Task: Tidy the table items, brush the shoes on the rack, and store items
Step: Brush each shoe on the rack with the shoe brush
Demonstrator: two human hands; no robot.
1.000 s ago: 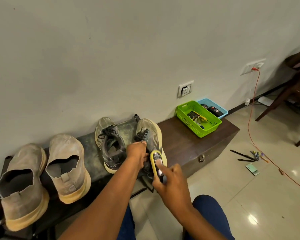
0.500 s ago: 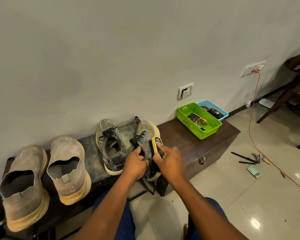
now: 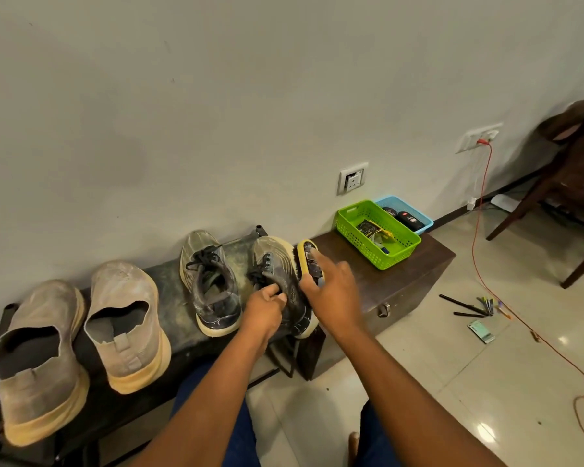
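A dusty grey laced sneaker (image 3: 277, 261) stands on the dark shoe rack (image 3: 169, 274). My left hand (image 3: 263, 308) grips its collar near the heel. My right hand (image 3: 331, 288) holds a yellow-backed shoe brush (image 3: 309, 256) against the sneaker's right side, bristles toward the shoe. Its partner sneaker (image 3: 209, 281) sits just to the left. Two beige slip-on shoes (image 3: 125, 318) (image 3: 38, 358) stand further left on the rack.
A dark wooden chest (image 3: 402, 281) adjoins the rack, carrying a green basket (image 3: 378, 234) and a blue basket (image 3: 415, 214) with items. Pens (image 3: 469, 306) and a card (image 3: 481, 332) lie on the tiled floor. An orange cable (image 3: 479, 230) runs past a wooden chair (image 3: 573, 183).
My right hand has moved the brush forward along the sneaker's right side, from the heel toward the toe. The left hand stays gripping the shoe's collar.
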